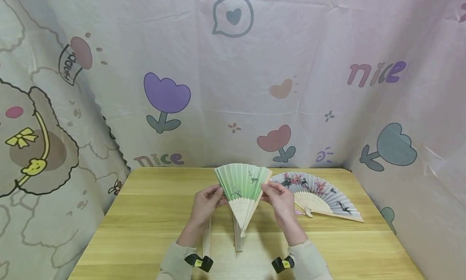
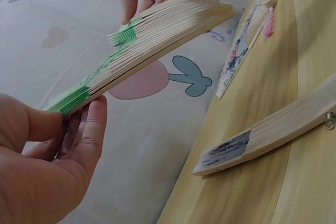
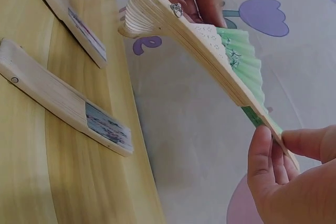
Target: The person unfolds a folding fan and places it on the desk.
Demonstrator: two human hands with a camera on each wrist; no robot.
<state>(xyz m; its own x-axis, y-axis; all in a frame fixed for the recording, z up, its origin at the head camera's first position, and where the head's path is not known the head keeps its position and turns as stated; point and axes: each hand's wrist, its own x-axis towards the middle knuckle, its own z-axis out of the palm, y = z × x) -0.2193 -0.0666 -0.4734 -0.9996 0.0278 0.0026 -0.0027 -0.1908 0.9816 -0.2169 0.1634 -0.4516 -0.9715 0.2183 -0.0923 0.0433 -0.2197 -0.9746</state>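
A green folding fan (image 1: 242, 183) with pale wooden ribs and small dark bird prints is held above the table, partly spread, its pivot end pointing down toward me. My left hand (image 1: 205, 203) pinches its left edge between thumb and fingers. On the opposite edge, my right hand (image 1: 280, 201) pinches the outer guard, as the right wrist view shows with the thumb (image 3: 307, 142) on one side and fingers on the other. Beneath, a folded fan (image 1: 238, 241) lies on the table, partly hidden by the green one. Another folded fan (image 1: 206, 239) lies near my left forearm.
Right of my hands, a spread grey fan (image 1: 318, 191) with pink blossoms and a pink tassel (image 2: 269, 22) lies on the wooden table (image 1: 145, 215). A printed cloth (image 1: 225, 69) hangs behind the table's back edge and along both sides.
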